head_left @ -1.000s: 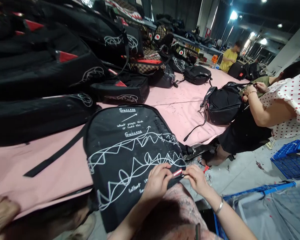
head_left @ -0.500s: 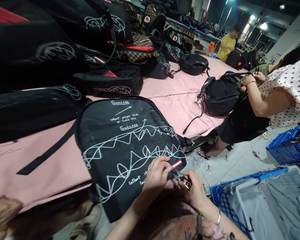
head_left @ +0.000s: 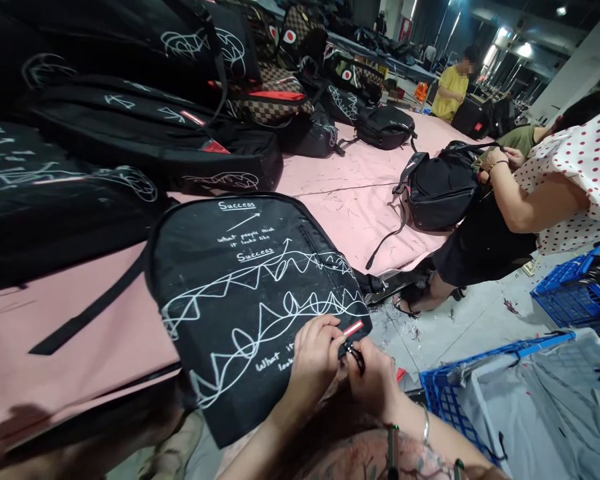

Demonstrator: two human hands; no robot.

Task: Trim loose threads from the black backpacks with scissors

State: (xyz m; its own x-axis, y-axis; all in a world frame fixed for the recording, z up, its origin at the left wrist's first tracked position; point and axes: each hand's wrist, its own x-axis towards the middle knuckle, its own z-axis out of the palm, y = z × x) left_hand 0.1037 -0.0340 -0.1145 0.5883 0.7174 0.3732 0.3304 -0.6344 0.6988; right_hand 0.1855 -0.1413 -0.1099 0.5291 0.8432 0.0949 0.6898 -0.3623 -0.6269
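A black backpack (head_left: 250, 293) with white zigzag drawings and the word "Success" lies on the pink table (head_left: 360, 213), its lower end hanging over the near edge. My left hand (head_left: 314, 357) pinches the bag's corner beside a small red label (head_left: 353, 328). My right hand (head_left: 375, 380) is closed round small dark snips (head_left: 354, 353), their tips at the bag's edge just below the label.
Piles of black and checkered backpacks (head_left: 145, 127) fill the table's left and far side. A person in a polka-dot top (head_left: 570, 187) works on another black bag (head_left: 443, 190) to the right. Blue crates (head_left: 573, 293) and a lined bin (head_left: 525, 407) stand on the floor.
My right hand has brought the snips up to the bag's corner under the red label. The camera tilted slightly down and left.
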